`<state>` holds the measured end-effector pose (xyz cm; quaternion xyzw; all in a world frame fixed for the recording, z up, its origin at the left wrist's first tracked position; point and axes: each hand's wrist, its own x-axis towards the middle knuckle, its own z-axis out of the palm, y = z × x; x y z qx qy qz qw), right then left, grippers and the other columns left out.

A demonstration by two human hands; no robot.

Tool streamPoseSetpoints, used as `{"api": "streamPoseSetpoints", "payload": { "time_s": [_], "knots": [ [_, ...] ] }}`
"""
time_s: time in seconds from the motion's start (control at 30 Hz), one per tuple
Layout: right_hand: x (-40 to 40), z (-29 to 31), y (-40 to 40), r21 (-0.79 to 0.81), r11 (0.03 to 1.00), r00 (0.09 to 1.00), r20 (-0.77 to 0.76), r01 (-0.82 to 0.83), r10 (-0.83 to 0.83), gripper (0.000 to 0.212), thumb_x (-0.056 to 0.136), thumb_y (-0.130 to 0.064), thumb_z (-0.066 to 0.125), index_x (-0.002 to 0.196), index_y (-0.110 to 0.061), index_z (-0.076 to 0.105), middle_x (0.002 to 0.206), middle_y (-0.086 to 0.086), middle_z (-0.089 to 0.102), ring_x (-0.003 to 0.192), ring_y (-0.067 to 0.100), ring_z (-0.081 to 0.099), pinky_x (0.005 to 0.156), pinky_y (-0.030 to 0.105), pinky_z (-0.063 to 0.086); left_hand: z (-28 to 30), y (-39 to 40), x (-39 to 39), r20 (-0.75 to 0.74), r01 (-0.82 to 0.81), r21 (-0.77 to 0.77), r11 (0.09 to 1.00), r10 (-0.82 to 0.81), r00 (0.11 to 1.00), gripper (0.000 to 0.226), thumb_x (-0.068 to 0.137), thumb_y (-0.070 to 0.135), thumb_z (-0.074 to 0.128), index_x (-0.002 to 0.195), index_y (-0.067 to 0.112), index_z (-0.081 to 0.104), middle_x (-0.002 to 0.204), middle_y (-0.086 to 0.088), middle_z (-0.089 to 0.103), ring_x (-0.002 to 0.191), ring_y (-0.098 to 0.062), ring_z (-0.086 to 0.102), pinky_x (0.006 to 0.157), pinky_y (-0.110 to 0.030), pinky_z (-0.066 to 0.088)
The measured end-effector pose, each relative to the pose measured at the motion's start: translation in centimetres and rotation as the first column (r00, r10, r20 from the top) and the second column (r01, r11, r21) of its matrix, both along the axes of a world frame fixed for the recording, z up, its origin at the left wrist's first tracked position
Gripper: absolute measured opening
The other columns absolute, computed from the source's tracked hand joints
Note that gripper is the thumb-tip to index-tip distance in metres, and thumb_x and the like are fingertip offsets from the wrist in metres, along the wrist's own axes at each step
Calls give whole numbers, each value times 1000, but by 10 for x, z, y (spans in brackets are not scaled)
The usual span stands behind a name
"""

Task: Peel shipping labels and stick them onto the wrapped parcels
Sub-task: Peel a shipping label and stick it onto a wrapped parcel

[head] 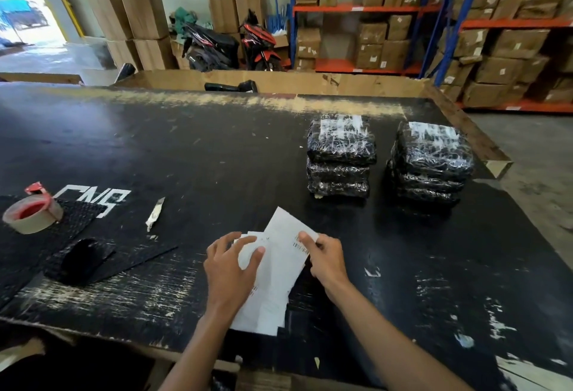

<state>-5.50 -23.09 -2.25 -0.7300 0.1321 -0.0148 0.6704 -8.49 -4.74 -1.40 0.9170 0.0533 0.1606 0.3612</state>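
Observation:
A loose pile of white shipping labels (276,279) lies near the front edge of the black table (217,149). My left hand (231,266) presses down on the pile with its fingers spread. My right hand (325,257) pinches the edge of the top label (286,229), whose barcode shows by the thumb; that label lifts toward the far side. Two stacks of black plastic-wrapped parcels stand to the far right: the nearer-left stack (341,158) and the right stack (431,164). Each top parcel bears a white label under the wrap.
A roll of brown tape (31,214) on a red dispenser sits at the left, on black mesh sheets (80,254). A small utility knife (155,214) lies left of the labels. Cardboard boxes, shelving and two scooters stand behind the table.

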Motion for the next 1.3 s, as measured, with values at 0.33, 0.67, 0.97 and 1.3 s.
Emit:
{"api": "streamPoseSetpoints", "payload": {
  "time_s": [0.33,0.67,0.97,1.3],
  "knots": [
    [-16,83,-21,327,942,991,130,-75,34,20,99,-25,60,109,-12,71,90,6,78,78,20,74,62,33,58,64,-19,-34,-88,100,-635,766,-200,976,13,92,20,66,104,21,71,100,5,75,84,-19,70,62,-21,54],
    [-49,134,-48,348,903,965,159,-251,206,34,86,-2,71,119,-9,68,113,10,76,105,28,73,91,45,57,107,-51,-75,50,138,-898,417,-214,975,35,77,25,70,110,14,73,101,-3,78,89,-19,75,72,-22,58],
    [-64,139,-65,331,921,974,160,-206,161,37,84,0,72,120,-9,68,113,11,76,104,29,74,89,43,59,110,-55,-96,49,117,-922,369,-190,981,30,77,27,65,98,9,76,84,-11,76,75,-20,72,66,-24,59],
    [-75,142,-66,283,936,971,173,-212,167,36,84,1,72,118,-9,68,111,10,77,101,28,75,82,39,62,117,-57,-108,12,92,-921,378,-211,977,21,75,27,68,82,12,79,78,-12,75,69,-19,71,63,-23,59]
  ]
}}
